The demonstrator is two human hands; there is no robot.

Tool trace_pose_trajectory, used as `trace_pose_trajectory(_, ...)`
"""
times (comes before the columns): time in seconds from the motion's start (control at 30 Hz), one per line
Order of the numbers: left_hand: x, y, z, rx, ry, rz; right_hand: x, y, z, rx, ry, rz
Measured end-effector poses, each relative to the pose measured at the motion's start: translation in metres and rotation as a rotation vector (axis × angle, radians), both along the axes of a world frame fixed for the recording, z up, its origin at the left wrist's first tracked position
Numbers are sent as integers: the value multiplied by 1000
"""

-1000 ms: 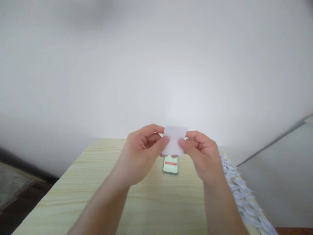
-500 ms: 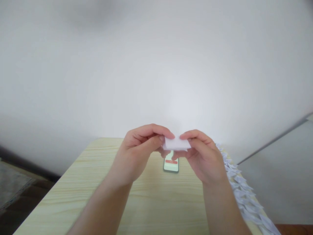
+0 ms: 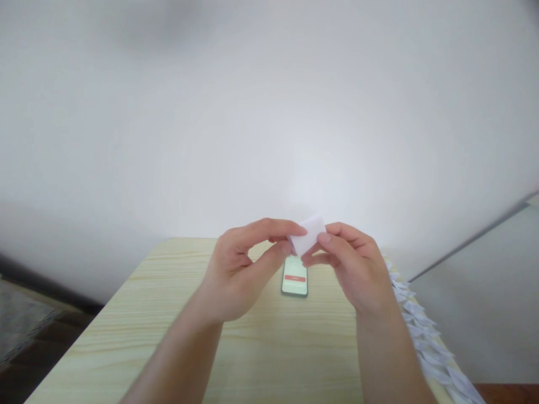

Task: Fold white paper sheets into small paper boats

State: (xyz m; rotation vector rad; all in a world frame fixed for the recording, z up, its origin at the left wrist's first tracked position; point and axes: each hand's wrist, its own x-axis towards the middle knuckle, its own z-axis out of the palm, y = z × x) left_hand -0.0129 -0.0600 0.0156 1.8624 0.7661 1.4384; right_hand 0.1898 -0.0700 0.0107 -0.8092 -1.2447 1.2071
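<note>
A small piece of white paper (image 3: 309, 237), folded down to a narrow shape, is held in the air above the table between both hands. My left hand (image 3: 244, 269) pinches its left end with thumb and forefinger. My right hand (image 3: 351, 266) pinches its right end, fingers curled. Directly below the paper a phone (image 3: 295, 280) lies flat on the pale wooden table (image 3: 168, 336), screen lit with a red bar.
Several folded white paper pieces (image 3: 425, 342) lie in a row along the table's right edge. A plain white wall (image 3: 269, 112) rises behind the table. Dark floor (image 3: 25, 336) shows at the lower left, past the table's left edge.
The paper was a flat upright square a second ago. It was then folded over to a flat strip. Now it is smaller and tilted, and both hands have shifted slightly right.
</note>
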Motion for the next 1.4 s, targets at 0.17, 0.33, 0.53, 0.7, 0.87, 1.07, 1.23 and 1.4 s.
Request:
trace_pose_trajectory(0.17,-8,4,5,-29,69,100,-1,-13,6,175,-419,-206)
trace_pose_trajectory(0.33,0,1,11,-37,175,66,-4,-21,10,279,-598,-265)
trace_pose_trajectory(0.53,3,-2,10,-60,123,41,-5,-21,9,303,-448,-290)
trace_pose_trajectory(0.7,2,-3,9,-80,92,18,-6,-22,11,287,-424,-261)
trace_pose_trajectory(0.87,2,-3,7,-81,70,3,-5,-24,14,287,-461,-237)
trace_pose_trajectory(1.07,2,-3,7,-108,61,6,-6,-23,15,285,-465,-216)
trace_pose_trajectory(1.23,3,-4,7,-97,56,16,-7,-22,13,284,-426,-218)
trace_pose_trajectory(1.4,3,-4,7,-85,48,23,-11,-22,11,270,-367,-238)
